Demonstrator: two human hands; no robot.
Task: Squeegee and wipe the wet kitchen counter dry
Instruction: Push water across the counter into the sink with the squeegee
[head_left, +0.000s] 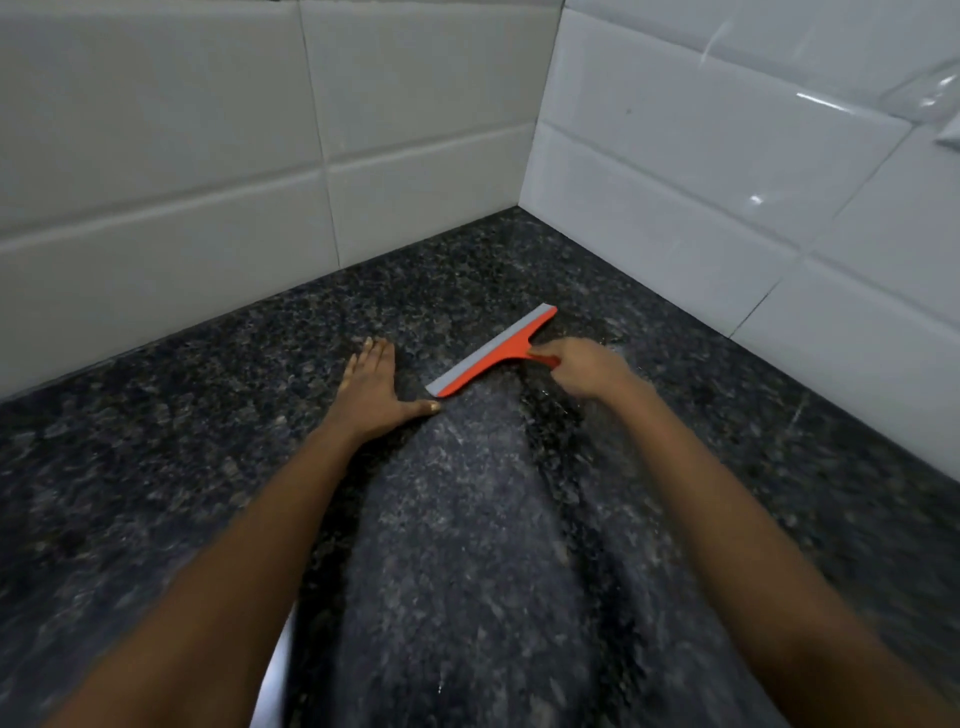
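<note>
Counter (156, 467) wet; right hand (582, 369) grips squeegee (493, 351), left hand (371, 387) flat.

Squeegee (493, 352) found on the counter (156, 457), near the corner formed by the tiled walls (208, 156). Blade set diagonally, far end toward the right wall. Right hand (584, 368) closed around the handle, right of the blade. Left hand (374, 391) laid flat on the counter, left of the blade, thumb just beside its near end.

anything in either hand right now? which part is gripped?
Right hand holds the orange squeegee by its handle, blade down on the counter. Left hand holds nothing; it lies flat on the counter.
</note>
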